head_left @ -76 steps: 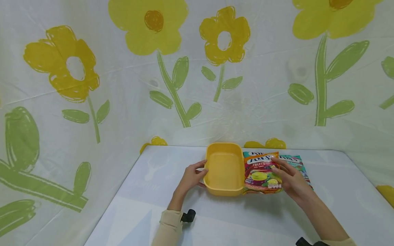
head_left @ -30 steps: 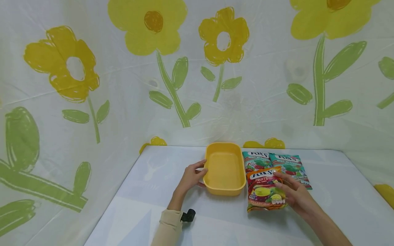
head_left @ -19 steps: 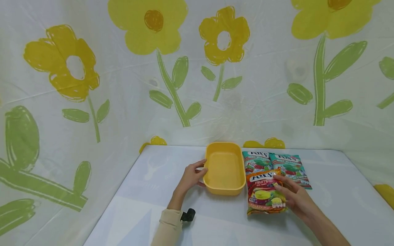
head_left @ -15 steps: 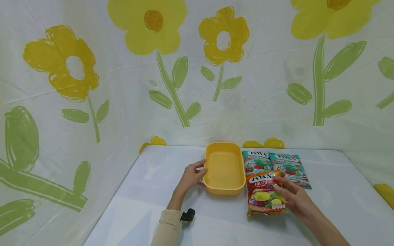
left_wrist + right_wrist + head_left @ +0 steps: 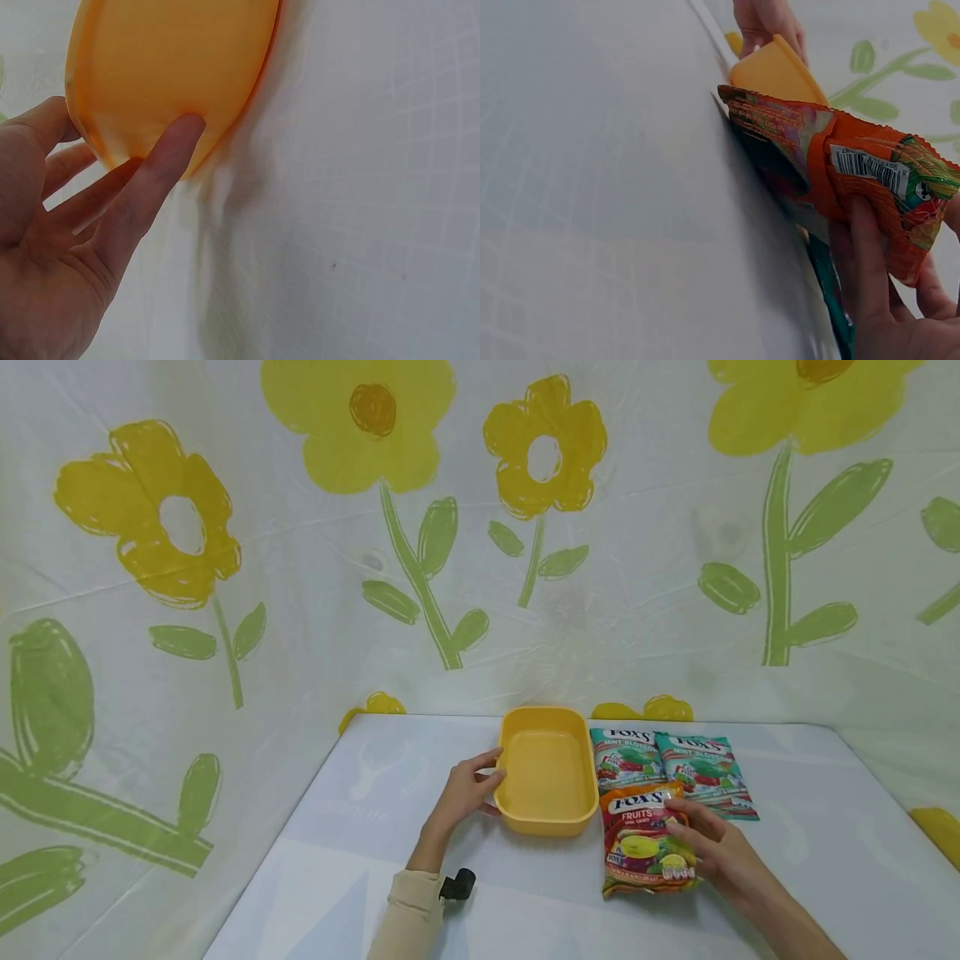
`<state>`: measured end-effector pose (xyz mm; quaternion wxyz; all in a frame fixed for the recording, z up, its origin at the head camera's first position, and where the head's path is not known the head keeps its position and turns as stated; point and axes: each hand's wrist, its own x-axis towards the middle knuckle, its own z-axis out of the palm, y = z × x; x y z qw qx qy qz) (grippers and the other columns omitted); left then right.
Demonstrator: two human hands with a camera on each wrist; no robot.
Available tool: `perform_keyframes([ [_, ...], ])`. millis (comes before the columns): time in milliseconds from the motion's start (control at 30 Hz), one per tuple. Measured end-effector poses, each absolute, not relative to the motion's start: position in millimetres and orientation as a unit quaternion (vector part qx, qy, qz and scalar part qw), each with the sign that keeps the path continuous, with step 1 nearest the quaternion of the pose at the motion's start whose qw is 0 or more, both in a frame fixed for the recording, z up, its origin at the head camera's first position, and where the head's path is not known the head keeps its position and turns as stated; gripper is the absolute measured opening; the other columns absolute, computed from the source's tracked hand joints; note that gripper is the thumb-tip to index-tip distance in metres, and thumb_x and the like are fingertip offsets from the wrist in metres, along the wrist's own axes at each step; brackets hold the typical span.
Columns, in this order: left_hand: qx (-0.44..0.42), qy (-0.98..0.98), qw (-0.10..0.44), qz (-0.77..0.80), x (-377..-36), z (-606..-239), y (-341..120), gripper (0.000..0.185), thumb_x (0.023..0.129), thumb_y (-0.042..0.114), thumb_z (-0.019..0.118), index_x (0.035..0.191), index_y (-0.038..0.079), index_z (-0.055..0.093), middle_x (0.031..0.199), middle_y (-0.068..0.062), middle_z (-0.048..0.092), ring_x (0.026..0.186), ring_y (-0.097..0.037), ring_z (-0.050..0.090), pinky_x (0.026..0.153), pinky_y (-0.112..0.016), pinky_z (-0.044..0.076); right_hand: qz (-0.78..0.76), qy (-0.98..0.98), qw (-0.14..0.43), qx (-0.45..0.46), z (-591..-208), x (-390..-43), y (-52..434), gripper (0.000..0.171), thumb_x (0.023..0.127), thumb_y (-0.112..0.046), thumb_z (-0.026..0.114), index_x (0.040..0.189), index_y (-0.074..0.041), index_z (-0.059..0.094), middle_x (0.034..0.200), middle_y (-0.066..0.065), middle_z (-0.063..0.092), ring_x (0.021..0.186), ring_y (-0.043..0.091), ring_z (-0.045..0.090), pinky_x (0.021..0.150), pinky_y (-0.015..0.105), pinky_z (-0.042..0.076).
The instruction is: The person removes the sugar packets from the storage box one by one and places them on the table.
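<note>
My left hand (image 5: 465,789) holds the left side of the yellow plastic box (image 5: 547,825). In the left wrist view, one finger lies along the box's outer wall (image 5: 180,45). My right hand (image 5: 720,847) pinches the right edge of an orange and red bag of Fox's Fruits candy (image 5: 641,868). The bag's printed front faces up in the head view; its barcoded back (image 5: 866,169) shows in the right wrist view, with fingers (image 5: 866,240) against it. Two green bags of Fox's Mint Blossom candy, one left (image 5: 626,760) and one right (image 5: 708,772), lie beyond.
All of this is on a pale tabletop (image 5: 525,902) in front of a white flowered cloth backdrop (image 5: 637,635). The box stands near the table's back edge, with the green bags close on its right. Black cameras sit on the wrists.
My right hand has brought the fruit candy bag nearer to me from over the left mint bag, uncovering most of it. In the last half second it moves slightly closer. My left hand stays put.
</note>
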<state>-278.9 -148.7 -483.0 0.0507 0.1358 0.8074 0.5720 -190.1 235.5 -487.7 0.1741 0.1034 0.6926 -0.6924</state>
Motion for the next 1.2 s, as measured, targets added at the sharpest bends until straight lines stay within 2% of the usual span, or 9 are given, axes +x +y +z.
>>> perform_keyframes([
  [333, 0.131, 0.808, 0.052, 0.572, -279.2, -483.0, -148.3, 0.052, 0.097, 0.019, 0.06, 0.147, 0.009, 0.046, 0.136, -0.021, 0.057, 0.104, -0.035, 0.069, 0.056, -0.039, 0.063, -0.686, 0.698, 0.171, 0.11, -491.0, -189.3, 234.1, 0.053, 0.094, -0.043, 0.062, 0.143, -0.033, 0.045, 0.163, 0.014, 0.016, 0.123, 0.019, 0.046, 0.096, 0.032, 0.057],
  [567, 0.13, 0.81, 0.053, 0.57, -278.7, -483.2, -148.3, 0.052, 0.097, 0.018, 0.06, 0.147, 0.009, 0.046, 0.135, -0.021, 0.057, 0.104, -0.034, 0.07, 0.056, -0.039, 0.063, -0.687, 0.702, 0.166, 0.093, -494.4, -187.0, 234.1, 0.055, 0.095, -0.04, 0.062, 0.145, -0.029, 0.043, 0.164, 0.016, 0.012, 0.142, 0.035, 0.028, 0.1, 0.035, 0.054],
  [867, 0.129, 0.808, 0.053, 0.572, -278.5, -482.4, -148.5, 0.052, 0.097, 0.02, 0.06, 0.146, 0.009, 0.046, 0.135, -0.022, 0.057, 0.104, -0.035, 0.069, 0.056, -0.039, 0.063, -0.659, 0.731, 0.162, 0.068, -494.9, -184.9, 232.5, 0.061, 0.094, -0.037, 0.064, 0.148, -0.024, 0.039, 0.164, 0.02, 0.008, 0.144, 0.044, 0.022, 0.099, 0.04, 0.054],
  [1100, 0.134, 0.809, 0.051, 0.57, -279.1, -483.5, -148.6, 0.053, 0.097, 0.021, 0.061, 0.147, 0.009, 0.046, 0.136, -0.023, 0.056, 0.103, -0.036, 0.069, 0.056, -0.038, 0.063, -0.617, 0.771, 0.15, 0.06, -496.6, -183.8, 228.9, 0.068, 0.091, -0.038, 0.068, 0.148, -0.016, 0.038, 0.16, 0.017, 0.022, 0.141, 0.041, 0.024, 0.098, 0.041, 0.054],
  [1200, 0.135, 0.809, 0.051, 0.57, -279.8, -484.1, -148.6, 0.054, 0.097, 0.022, 0.061, 0.146, 0.009, 0.046, 0.136, -0.023, 0.056, 0.103, -0.036, 0.069, 0.056, -0.038, 0.063, -0.582, 0.799, 0.14, 0.048, -496.8, -183.8, 228.1, 0.071, 0.09, -0.041, 0.069, 0.148, -0.014, 0.038, 0.158, 0.017, 0.027, 0.141, 0.043, 0.025, 0.104, 0.049, 0.049],
])
